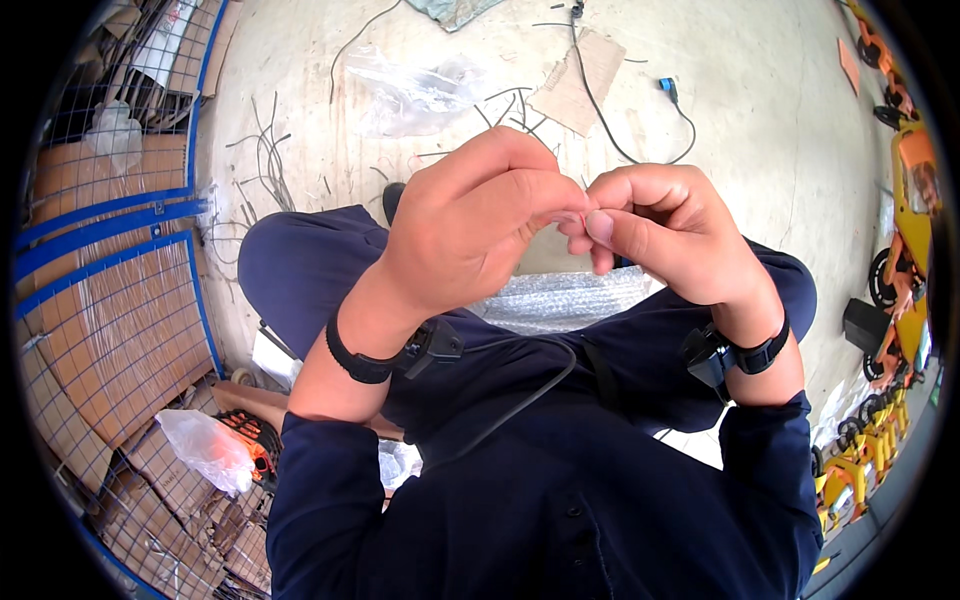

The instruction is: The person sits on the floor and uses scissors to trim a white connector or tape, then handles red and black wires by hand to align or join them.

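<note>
My left hand [465,225] and my right hand [685,235] meet in front of me, above my lap. Both are closed in a pinch, fingertips touching or nearly so. Whatever lies between the fingers, if anything, is too small or hidden to name. A black strap with a small black device sits on each wrist, the left device [436,346] and the right device [706,358]. From near the left one a thin black cable [535,392] loops down across my dark clothes. Beneath the hands, between my legs, lies a sheet of bubble wrap [570,298].
Cut black wire pieces [270,165] litter the floor at left, near a clear plastic bag [420,92]. Farther off are a cardboard piece [582,82] and a black cable with a blue connector [668,86]. A blue mesh cage [120,290] stands left; yellow wheeled items [912,210] line the right.
</note>
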A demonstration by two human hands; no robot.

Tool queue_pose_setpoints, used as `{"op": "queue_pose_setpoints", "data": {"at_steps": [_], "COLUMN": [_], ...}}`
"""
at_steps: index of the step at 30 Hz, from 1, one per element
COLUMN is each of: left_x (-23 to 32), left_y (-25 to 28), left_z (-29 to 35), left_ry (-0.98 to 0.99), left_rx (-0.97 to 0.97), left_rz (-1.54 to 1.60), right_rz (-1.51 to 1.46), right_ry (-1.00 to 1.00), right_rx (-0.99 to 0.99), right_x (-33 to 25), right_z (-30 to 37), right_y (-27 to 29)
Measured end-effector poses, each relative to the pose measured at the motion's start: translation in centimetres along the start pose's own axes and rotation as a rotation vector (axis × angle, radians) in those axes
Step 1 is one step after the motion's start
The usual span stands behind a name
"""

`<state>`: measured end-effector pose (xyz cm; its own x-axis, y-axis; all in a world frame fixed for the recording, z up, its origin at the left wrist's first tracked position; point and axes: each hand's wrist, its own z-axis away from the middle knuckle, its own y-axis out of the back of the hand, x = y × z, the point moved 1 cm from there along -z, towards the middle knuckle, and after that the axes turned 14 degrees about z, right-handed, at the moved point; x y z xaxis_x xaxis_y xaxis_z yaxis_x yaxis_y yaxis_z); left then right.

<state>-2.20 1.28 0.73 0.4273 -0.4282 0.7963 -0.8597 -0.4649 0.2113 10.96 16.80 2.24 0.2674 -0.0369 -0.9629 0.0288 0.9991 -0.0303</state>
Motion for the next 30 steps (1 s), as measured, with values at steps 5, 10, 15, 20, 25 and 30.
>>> {"op": "queue_pose_setpoints", "data": {"at_steps": [5, 10, 15, 20, 25, 30], "left_x": [-0.2, -0.3, 0.2, 0.5, 0.4, 0.2], "left_y": [-0.1, -0.1, -0.1, 0.2, 0.9, 1.0], "left_z": [0.1, 0.0, -0.3, -0.1, -0.2, 0.0], "left_ry": [0.016, 0.009, 0.029, 0.084, 0.134, 0.154], "left_rx": [-0.035, -0.018, 0.038, 0.084, 0.072, 0.064], "left_rz": [-0.061, -0.098, -0.047, 0.089, 0.093, 0.073], "right_rz": [0.175, 0.306, 0.180, 0.037, -0.093, 0.175], "right_ry": [0.060, 0.017, 0.026, 0.053, 0.036, 0.212], "right_rx": [0.074, 0.114, 0.173, 0.148, 0.073, 0.124], "right_x": [0.0, -0.5, -0.8, -0.4, -0.3, -0.2], "right_z": [0.2, 0.5, 0.5, 0.2, 0.1, -0.1], "right_y": [0.0, 0.1, -0.8, -1.3, -1.5, -1.2]}}
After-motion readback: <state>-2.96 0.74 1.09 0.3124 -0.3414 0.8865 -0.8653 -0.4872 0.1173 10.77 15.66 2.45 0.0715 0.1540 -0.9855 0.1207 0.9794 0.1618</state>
